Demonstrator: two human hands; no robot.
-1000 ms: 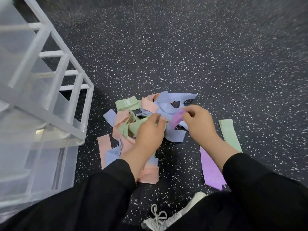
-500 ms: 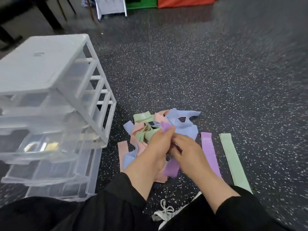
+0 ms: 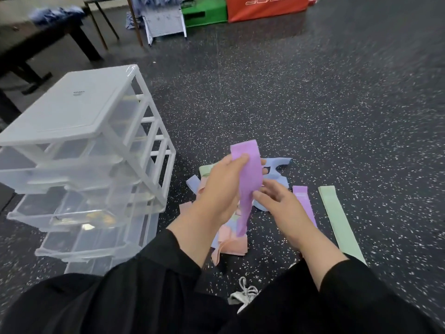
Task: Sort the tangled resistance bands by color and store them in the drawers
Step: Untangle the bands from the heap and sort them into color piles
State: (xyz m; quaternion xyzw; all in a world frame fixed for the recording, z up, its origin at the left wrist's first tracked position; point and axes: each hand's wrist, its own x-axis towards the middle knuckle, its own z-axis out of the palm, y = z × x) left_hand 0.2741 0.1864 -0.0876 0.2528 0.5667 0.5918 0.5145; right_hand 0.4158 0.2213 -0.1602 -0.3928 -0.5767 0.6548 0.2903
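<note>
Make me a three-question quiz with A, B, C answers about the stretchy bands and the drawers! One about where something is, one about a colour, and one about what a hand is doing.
1. Where is the drawer unit?
A. To the person's left of the tangled pile
B. To the right of the pile
C. On top of the pile

2. What colour is the held band?
A. Green
B. Purple
C. Pink

3. What is the left hand doing?
A. Lying flat on the floor
B. Pulling a drawer
C. Gripping the band near its top

Answers:
1 A, the white unit stands left of the pile on the floor.
2 B, the lifted strip is purple, like the purple band lying flat beside the green band.
3 C, its fingers curl round the strip, while the right hand touches it lower down.
</note>
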